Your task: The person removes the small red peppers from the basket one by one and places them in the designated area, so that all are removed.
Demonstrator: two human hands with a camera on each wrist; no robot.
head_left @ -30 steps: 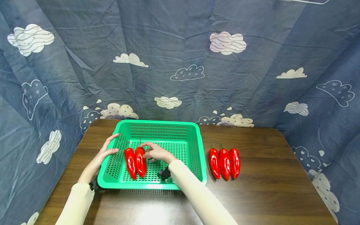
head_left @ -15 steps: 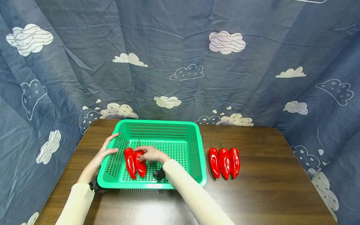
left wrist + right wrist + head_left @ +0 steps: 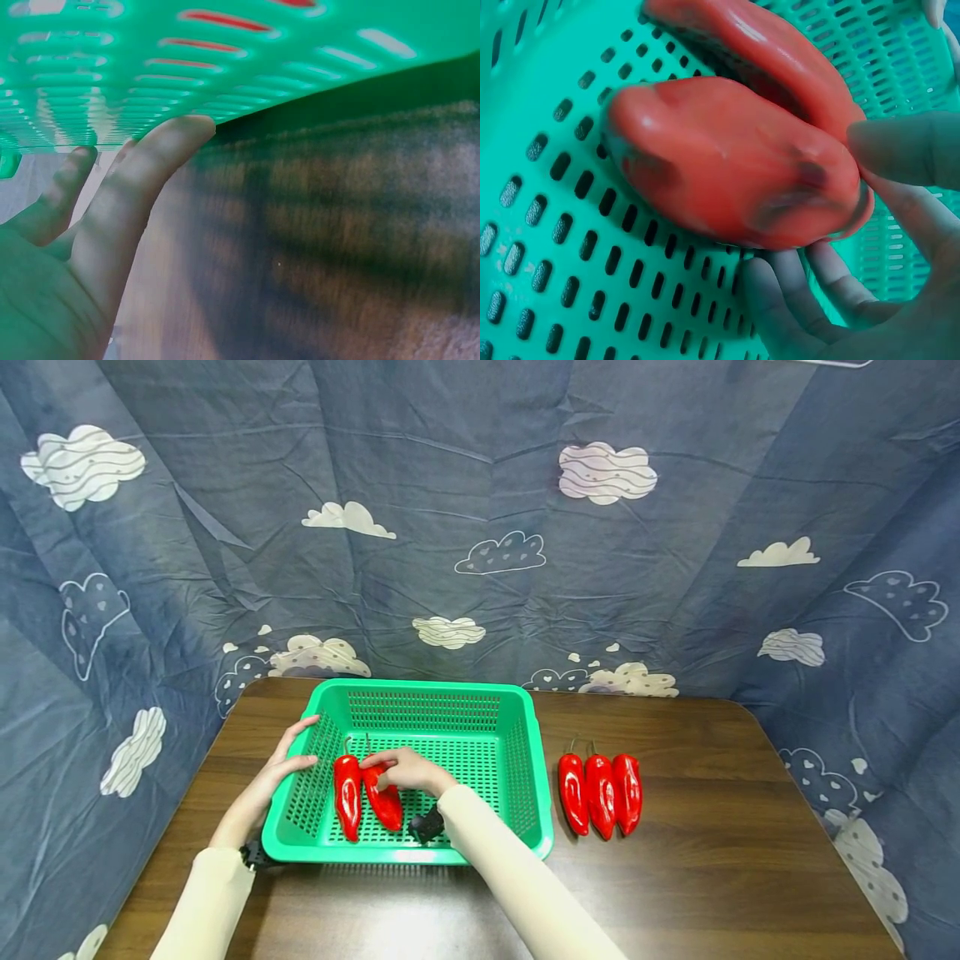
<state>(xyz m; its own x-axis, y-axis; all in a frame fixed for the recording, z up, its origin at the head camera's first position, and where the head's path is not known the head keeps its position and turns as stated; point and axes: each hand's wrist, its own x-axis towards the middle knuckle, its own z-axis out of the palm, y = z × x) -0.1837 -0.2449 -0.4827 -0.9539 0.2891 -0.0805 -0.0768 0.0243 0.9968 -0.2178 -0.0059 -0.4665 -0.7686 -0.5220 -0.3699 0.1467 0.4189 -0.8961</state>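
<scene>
A green plastic basket (image 3: 420, 687) with slotted walls stands on the table. Inside, my right hand (image 3: 408, 770) grips a long red chili pepper (image 3: 386, 810) around its upper part. In the right wrist view, thumb and fingers lie on both sides of that pepper (image 3: 727, 161). A second red pepper (image 3: 348, 793) lies on the basket floor just to its left, stem pointing to the back. My left hand (image 3: 258, 785) touches the basket's left side from outside. Its thumb (image 3: 169, 150) and fingers extend along the outer wall in the left wrist view.
Three more red peppers (image 3: 599, 793) lie side by side on the brown wooden table (image 3: 705, 860), right of the basket. A dark blue curtain (image 3: 480, 593) with cloud prints hangs behind the table and along both sides.
My right hand has closed around the right pepper in the basket. Its lower end has swung right, away from the other pepper, which now lies straighter. My left hand has stayed put.
</scene>
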